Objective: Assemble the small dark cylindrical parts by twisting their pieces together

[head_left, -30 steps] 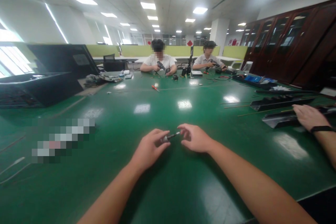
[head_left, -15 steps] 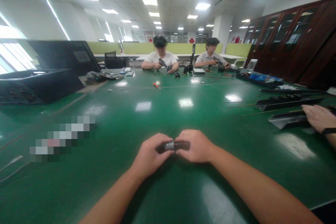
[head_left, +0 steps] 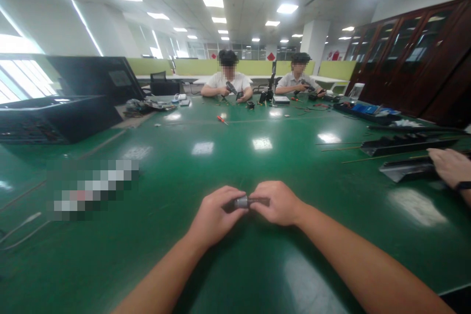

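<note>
Low over the green table, my left hand [head_left: 217, 213] pinches a small grey metallic cylinder [head_left: 242, 201] between thumb and fingers. A dark brown piece [head_left: 262, 200] extends from its right end, and my right hand [head_left: 275, 202] is closed on that piece. The two hands nearly meet fingertip to fingertip. My palms cover the outer ends of both parts, so I cannot make out exactly what they are or whether they are joined.
A blurred-out pale item [head_left: 96, 184] lies left on the green table [head_left: 169, 255]. Another person's hand [head_left: 451, 167] rests by black channels [head_left: 408, 144] on the right. An orange screwdriver [head_left: 222, 119] lies farther back, where two people [head_left: 228, 81] hold power drills.
The dark piece in my right hand looks narrower, as though turned, and my right fingers have shifted slightly. My left hand keeps its grip on the cylinder. The whole view has shifted a little.
</note>
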Motion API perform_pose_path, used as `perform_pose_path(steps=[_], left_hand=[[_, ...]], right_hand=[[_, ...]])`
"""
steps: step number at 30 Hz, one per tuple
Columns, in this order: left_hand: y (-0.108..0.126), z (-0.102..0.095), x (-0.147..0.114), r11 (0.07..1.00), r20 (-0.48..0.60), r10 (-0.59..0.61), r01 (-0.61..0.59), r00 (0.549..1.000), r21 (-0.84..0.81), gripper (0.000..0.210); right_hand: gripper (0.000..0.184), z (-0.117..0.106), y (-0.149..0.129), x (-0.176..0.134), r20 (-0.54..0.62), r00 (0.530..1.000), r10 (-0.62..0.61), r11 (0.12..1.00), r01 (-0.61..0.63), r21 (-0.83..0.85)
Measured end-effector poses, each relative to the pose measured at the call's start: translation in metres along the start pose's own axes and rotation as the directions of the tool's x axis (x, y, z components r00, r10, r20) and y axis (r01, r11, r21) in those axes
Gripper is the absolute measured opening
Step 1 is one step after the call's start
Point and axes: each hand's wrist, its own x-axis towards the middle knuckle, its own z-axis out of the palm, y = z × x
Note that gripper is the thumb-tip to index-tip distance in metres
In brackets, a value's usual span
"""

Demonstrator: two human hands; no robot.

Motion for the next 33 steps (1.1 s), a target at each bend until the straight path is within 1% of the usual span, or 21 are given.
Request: perform_pose_path(steps=[8, 14, 21, 33], left_hand=[[-0.0011, -0.0008, -0.0003, 1.0, 0.003, -0.022, 0.022, 1.0, 0.005, 0.022], [-0.0013, -0.0019, -0.0008, 1.0, -0.01, -0.007, 0.007, 1.0, 0.004, 0.023], [-0.0005, -0.0036, -0.0014, 1.0, -0.032, 0.01, -0.01, 0.999, 0.013, 0.021], [0.0016, -0.0051, -0.0015, 1.0, -0.053, 0.021, -0.02, 0.998, 0.015, 0.022]], right_hand=[[0.016, -0.0017, 0.0023, -0.001, 0.017, 1.0, -0.019, 1.0, 0.019, -0.005], [0.015, -0.0021, 0.0022, -0.0012, 0.013, 1.0, -0.024, 1.0, 0.024, 0.015], [0.015, -0.0024, -0.0018, -0.0006, -0.006, 1.0, 0.027, 0.998, -0.027, 0.061], [0.014, -0.0024, -0.0019, -0.0003, -0.042, 0.998, 0.036, 0.997, -0.033, 0.066]])
